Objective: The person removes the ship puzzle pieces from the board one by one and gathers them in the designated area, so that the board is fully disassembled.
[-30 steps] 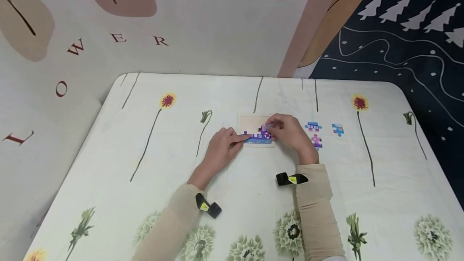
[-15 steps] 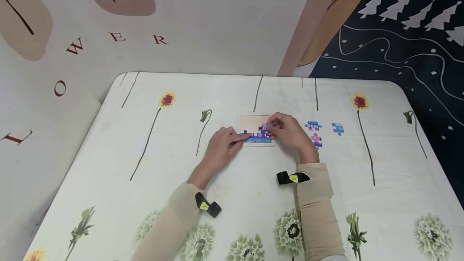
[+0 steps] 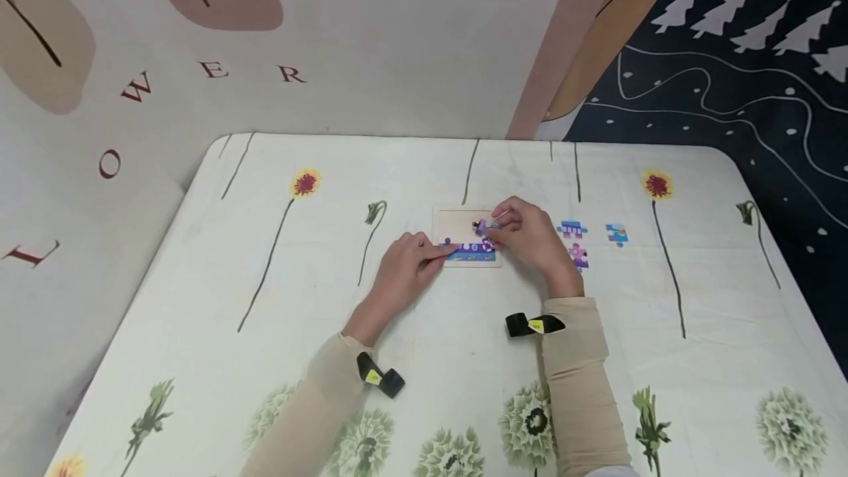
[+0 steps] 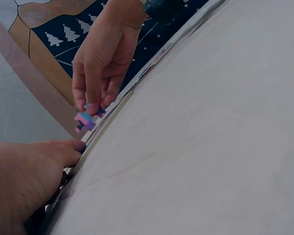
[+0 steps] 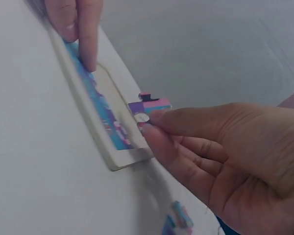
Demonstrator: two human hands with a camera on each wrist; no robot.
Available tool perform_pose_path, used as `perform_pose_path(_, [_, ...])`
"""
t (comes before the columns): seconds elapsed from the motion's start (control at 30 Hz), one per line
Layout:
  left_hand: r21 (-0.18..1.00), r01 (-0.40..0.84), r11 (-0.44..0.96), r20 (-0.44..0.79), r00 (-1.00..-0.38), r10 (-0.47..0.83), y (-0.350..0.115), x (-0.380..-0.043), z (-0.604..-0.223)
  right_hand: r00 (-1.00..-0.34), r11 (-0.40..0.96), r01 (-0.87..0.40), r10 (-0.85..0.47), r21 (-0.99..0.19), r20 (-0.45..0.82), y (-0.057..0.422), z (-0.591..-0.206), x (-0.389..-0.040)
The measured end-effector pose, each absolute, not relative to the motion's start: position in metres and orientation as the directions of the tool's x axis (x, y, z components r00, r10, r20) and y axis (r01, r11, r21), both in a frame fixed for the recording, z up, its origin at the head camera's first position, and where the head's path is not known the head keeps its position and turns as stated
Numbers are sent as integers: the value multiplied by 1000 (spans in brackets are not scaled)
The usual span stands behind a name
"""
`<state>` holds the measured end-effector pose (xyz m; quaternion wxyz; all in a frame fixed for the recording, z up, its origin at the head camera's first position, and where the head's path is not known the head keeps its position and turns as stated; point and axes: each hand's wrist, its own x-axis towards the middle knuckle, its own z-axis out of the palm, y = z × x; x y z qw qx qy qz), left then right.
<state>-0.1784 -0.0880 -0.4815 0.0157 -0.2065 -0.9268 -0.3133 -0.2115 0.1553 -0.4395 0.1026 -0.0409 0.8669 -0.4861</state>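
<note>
A shallow wooden puzzle tray [image 3: 457, 218] lies on the table, its near side filled by a joined blue and purple strip of puzzle pieces [image 3: 472, 252]. My left hand [image 3: 405, 271] presses the strip's left end with extended fingertips. Between thumb and fingertips, my right hand [image 3: 531, 240] pinches a purple and pink puzzle piece [image 5: 149, 105]. In the right wrist view that piece is tilted and raised off the tray, above its right end. The left wrist view also shows the pinched piece, beyond my left fingers.
To the right of the tray lie a blue and purple puzzle piece [image 3: 572, 230], a pink one [image 3: 578, 256] and a blue one [image 3: 617, 235]. A white flower-print cloth [image 3: 318, 359] covers the table. Behind it stands a pale wall [image 3: 397, 43].
My right hand has lifted slightly up and away from the strip, with the pinched piece now apart from it. My left hand stays in place.
</note>
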Motion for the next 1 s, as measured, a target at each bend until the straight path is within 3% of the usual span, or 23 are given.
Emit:
perform_pose_path(0.27, [587, 407, 700, 184, -909, 374, -89, -177, -483, -991, 504, -12, -122, -863, -57, 197, -426, -192])
perform_pose_path(0.67, [574, 420, 703, 194, -904, 381, -88, -178, -481, -975, 639, 170, -1, -750, -222, 343, -435, -144])
perform_pose_path(1.0, [582, 392, 713, 162, -914, 372, -89, -177, -480, -955, 707, 174, -50, -686, -294, 357, -438, -157])
